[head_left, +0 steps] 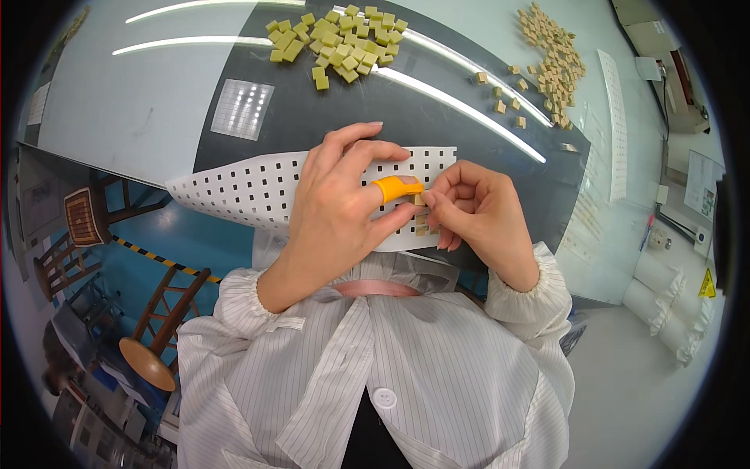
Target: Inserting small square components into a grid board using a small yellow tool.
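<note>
My left hand [336, 191] lies over a white sheet [266, 184] patterned with rows of black squares. An orange finger guard [394, 187] wraps its index finger. Between that finger and the thumb is a small beige block [419, 200], pinched near the sheet's right end. My right hand [478, 207] meets it from the right, thumb and fingertips closed together beside the block. Whatever sits in that right pinch is too small to make out. A few more beige blocks [421, 229] rest on the sheet just below.
A heap of yellow-green blocks [344, 43] lies on the dark mat [312, 102] at the back. Many beige blocks [555, 59] are scattered at the far right. A translucent gridded square [242, 109] lies left; a long white strip [613, 125] runs along the right.
</note>
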The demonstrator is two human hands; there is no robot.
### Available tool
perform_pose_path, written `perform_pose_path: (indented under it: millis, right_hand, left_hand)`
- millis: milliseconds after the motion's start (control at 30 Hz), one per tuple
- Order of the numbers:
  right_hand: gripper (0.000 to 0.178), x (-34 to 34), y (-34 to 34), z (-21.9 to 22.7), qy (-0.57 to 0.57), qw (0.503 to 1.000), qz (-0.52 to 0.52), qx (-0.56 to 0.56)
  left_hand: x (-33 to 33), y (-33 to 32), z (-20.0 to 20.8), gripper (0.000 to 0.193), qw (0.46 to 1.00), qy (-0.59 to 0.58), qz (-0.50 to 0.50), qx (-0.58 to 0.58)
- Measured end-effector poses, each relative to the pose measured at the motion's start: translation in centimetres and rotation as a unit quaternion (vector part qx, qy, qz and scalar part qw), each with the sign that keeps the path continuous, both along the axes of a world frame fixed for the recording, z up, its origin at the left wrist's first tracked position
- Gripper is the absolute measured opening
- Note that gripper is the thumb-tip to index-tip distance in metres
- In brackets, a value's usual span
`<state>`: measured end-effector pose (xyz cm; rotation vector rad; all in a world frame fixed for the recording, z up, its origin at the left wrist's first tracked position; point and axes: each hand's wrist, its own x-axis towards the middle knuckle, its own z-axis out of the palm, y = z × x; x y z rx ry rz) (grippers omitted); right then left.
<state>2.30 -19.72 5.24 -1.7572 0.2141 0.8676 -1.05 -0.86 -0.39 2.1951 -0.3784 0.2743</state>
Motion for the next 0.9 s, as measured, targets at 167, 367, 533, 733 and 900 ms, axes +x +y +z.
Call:
perform_pose_path:
  millis: [167, 367, 533, 733, 900]
  right_hand:
    - [0.016, -0.2, 0.4, 0.0, -0.053, 0.998, 0.024, -0.031]
    - [0.013, -0.5, -1.0, -1.2, -0.175, 0.982, 0.069, 0.001]
    - [0.011, -0.5, -1.1, -1.5, -0.230, 0.965, 0.120, -0.020]
    - [0.012, 0.1, -1.2, -0.7, -0.135, 0.987, 0.089, 0.006]
    - [0.012, -0.1, -0.8, -0.8, -0.155, 0.984, 0.087, -0.026]
  left_hand:
    - [0.0, 0.0, 0.0, 0.023, 1.000, -0.008, 0.003, 0.003]
    - [0.0, 0.0, 0.1, 0.024, 1.000, 0.000, -0.002, -0.004]
    - [0.1, 0.0, 0.1, 0.024, 1.000, -0.004, -0.001, 0.003]
    - [0.0, 0.0, 0.0, 0.025, 1.000, -0.003, 0.002, 0.004]
    - [0.0, -0.1, 0.0, 0.026, 1.000, -0.004, 0.003, 0.004]
